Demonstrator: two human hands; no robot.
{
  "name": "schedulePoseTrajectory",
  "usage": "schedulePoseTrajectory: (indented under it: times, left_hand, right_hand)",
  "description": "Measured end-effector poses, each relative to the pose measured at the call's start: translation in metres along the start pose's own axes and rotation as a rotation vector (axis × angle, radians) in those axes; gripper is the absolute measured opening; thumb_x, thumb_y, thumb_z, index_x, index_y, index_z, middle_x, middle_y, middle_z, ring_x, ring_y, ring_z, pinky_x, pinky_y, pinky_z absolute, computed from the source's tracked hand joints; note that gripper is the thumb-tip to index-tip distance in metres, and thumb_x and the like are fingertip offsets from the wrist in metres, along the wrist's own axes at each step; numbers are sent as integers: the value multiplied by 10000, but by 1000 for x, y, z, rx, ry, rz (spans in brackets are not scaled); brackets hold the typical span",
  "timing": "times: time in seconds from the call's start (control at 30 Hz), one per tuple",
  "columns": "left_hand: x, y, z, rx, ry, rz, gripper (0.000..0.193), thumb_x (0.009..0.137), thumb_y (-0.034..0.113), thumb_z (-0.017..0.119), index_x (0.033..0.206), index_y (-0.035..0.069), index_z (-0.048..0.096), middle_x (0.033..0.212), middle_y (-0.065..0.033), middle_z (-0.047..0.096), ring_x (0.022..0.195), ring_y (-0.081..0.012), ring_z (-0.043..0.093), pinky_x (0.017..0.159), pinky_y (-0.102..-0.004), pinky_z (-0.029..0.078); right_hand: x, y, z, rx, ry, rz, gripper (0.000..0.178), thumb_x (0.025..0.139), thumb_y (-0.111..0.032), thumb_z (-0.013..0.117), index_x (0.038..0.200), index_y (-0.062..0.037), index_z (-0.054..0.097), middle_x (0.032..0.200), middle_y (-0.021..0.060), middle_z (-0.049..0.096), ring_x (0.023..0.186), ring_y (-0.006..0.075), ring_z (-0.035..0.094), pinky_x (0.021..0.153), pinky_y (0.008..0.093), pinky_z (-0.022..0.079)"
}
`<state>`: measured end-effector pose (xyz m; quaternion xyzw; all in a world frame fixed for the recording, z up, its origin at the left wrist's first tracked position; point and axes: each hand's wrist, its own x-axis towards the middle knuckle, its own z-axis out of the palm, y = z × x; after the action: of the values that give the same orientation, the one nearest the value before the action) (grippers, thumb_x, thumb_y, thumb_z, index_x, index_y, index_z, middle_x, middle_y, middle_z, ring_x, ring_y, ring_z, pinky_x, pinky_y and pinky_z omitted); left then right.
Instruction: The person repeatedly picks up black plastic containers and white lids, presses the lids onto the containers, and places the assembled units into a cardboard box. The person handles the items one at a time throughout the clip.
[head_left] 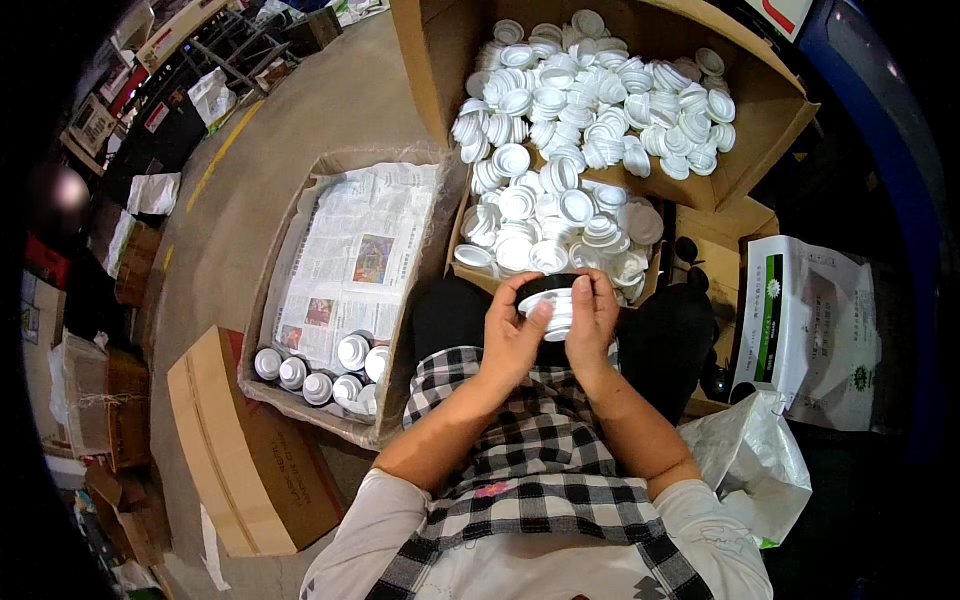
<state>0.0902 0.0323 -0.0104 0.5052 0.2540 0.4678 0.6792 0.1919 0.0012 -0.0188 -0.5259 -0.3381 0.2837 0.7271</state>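
In front of my lap, both hands are wrapped round a white stepped plastic cap with a black ring (557, 312) along its far edge. My left hand (512, 338) grips its left side, with the thumb laid against the white steps. On the other side, my right hand (591, 322) closes on it with fingers and thumb. Just beyond my hands, loose white caps (550, 225) lie heaped in a low carton. To the left, several white caps with dark rims (317, 388) stand at the near end of a newspaper-lined box (262, 335).
A large tilted carton (770, 140) full of white caps stands at the far side. A brown carton (245, 450) lies on the floor at left. White plastic sacks (815, 330) are at right, near some black round parts (686, 248).
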Motion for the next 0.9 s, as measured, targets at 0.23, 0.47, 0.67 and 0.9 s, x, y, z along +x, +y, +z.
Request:
schedulePoseTrajectory:
  times: [0.23, 0.47, 0.67, 0.9]
  left_hand:
    - [27, -3, 24, 266, 433, 268, 422, 957, 297, 329, 781, -22, 542, 732, -72, 544, 671, -134, 487, 647, -280, 404]
    - [82, -69, 8, 104, 487, 95, 309, 917, 188, 418, 693, 9, 531, 622, -3, 495, 573, -70, 413, 521, -242, 358]
    - [73, -115, -15, 349, 620, -20, 322, 872, 196, 462, 642, -23, 515, 527, -61, 493, 487, -136, 433, 491, -315, 378]
    - [-36, -64, -94, 883, 660, -268, 336, 891, 244, 428, 705, -33, 474, 621, -170, 489, 568, -251, 430, 577, -396, 369]
  right_hand:
    - [7, -2, 24, -61, 96, -300, 318, 943, -300, 383, 885, -2, 479, 777, 54, 489, 703, 111, 451, 630, 254, 373]
    - [54, 51, 17, -158, 230, -186, 381, 941, -304, 387, 727, 1, 464, 587, 30, 410, 564, 123, 375, 524, 301, 332]
    - [44, 110, 7, -364, 297, 105, 430, 927, -311, 411, 694, 42, 488, 597, 144, 473, 569, 231, 418, 574, 386, 365]
    - [-59, 99, 61, -395, -83, 485, 432, 905, -362, 427, 784, 26, 576, 769, 220, 584, 736, 373, 545, 683, 416, 412]
